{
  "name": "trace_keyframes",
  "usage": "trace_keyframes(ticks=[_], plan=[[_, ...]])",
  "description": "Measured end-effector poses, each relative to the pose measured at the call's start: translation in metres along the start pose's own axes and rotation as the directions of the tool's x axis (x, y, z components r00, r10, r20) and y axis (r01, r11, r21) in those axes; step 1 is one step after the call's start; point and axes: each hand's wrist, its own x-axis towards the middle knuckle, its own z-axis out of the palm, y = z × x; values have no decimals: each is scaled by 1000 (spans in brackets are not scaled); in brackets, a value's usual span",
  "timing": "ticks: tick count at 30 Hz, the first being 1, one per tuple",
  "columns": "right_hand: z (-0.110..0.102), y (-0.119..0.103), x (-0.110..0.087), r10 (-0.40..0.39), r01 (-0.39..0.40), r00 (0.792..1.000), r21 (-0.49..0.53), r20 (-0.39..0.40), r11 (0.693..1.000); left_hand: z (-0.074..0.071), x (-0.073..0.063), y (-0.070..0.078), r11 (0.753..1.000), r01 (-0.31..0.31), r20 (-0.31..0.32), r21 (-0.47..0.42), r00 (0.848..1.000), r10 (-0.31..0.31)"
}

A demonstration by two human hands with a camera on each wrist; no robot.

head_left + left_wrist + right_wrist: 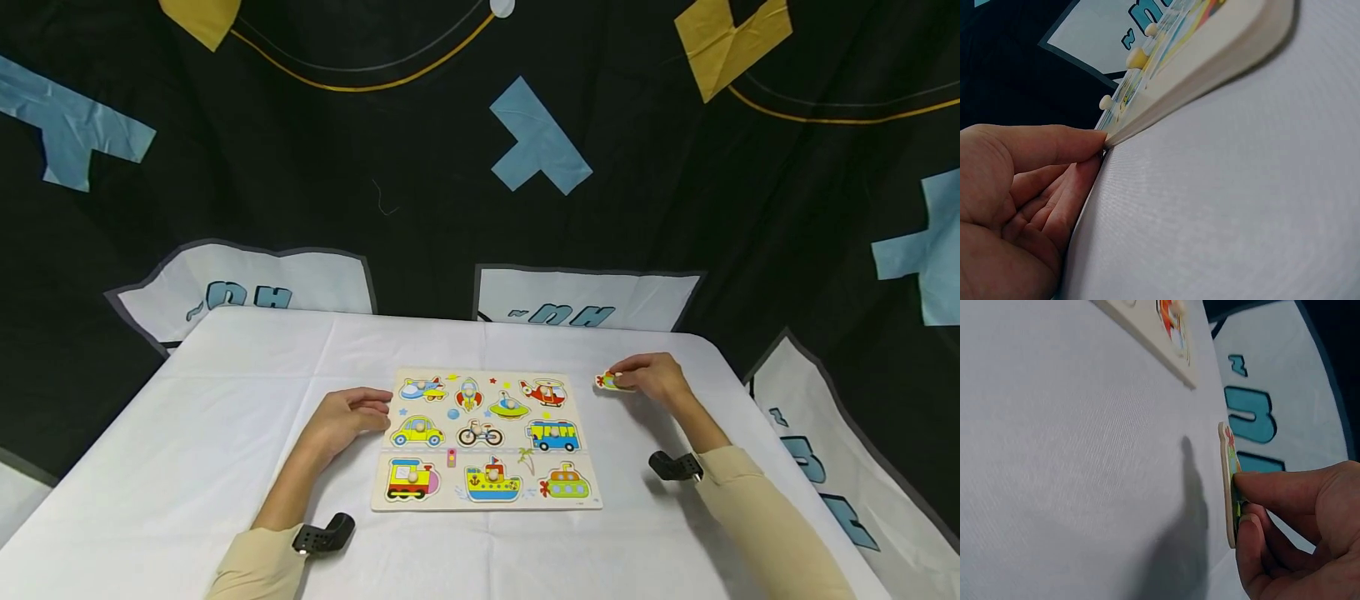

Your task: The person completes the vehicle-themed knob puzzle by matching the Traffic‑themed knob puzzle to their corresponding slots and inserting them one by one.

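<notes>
A wooden peg puzzle board (483, 451) with vehicle pictures lies on the white table. My left hand (339, 424) is at its left edge; in the left wrist view, thumb and fingers (1047, 145) pinch the board's edge (1210, 84). To the right of the board, my right hand (656, 377) pinches a submarine puzzle piece (606, 381) with a red propeller. The right wrist view shows that piece (1227, 487) edge-on, its knob hidden by the fingers. No knob shows on the board's submarine picture (564, 482), while other pictures such as the bus (553, 434) carry knobs.
A white cloth covers the table (247, 367). Behind it hangs a black curtain (337, 183) with blue and yellow shapes and white lettered panels. Dark straps with small black devices (324, 534) sit at both wrists.
</notes>
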Motion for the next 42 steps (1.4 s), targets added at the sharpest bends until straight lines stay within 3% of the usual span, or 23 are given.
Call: trace_keyframes(ticks=[12,21,25,32,42], plan=[[11,-27,-25,-62,63,987,-1,145,998,0,0,-2,1000,-3,0,-1,1000,3],[22,-38,-43,-119,121,959,7,256,993,1,1,-4,1000,0,-5,9,1000,0],[25,-40,-50,-128,124,934,33,333,992,2,2,-4,1000,-4,-7,17,1000,4],[31,-45,-63,-157,150,865,53,476,987,0,0,-2,1000,4,-7,22,1000,-4],[42,-47,-76,-188,195,770,56,610,979,1,0,-1,1000,4,-1,14,1000,-4]])
